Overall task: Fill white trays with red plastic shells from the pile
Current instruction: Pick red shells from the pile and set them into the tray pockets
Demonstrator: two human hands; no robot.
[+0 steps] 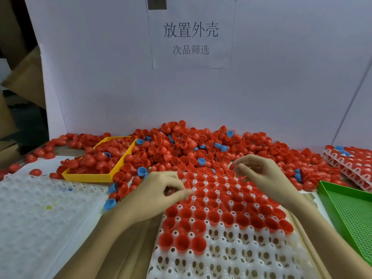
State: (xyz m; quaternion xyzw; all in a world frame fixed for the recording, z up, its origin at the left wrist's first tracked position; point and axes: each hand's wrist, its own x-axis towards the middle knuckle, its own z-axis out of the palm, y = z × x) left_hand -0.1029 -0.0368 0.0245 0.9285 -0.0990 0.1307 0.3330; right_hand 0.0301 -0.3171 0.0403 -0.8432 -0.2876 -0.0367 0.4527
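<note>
Looking down from the head view: a white tray lies on the bench in front of the person, its far rows filled with red shells seated open side up, its near rows bare sockets. Three shells sit alone in the row nearest the bare part, at the tray's left side.

Left hand hovers at the tray's far-left corner, fingers curled in with thumb and forefinger pinched close; a sliver of red shows between them, though whether it is a gripped shell I cannot tell. Right hand hangs over the tray's far-right part, fingers loosely curled and spread; nothing plainly held.

Beyond the tray, the pile of loose red shells is heaped against a white backboard, its near edge spilling onto the tray's far rows. Blue shells lie scattered through it.

Left of the tray, a yellow bin holds more red shells. Nearer than the bin, still left of the tray, is a second white tray, unfilled. Right of the tray, a green perforated basket. Beyond the basket, stacked white trays already loaded with red shells.

Taped to the backboard above the pile, a paper sign with printed characters. Cardboard boxes stand left of the backboard.
</note>
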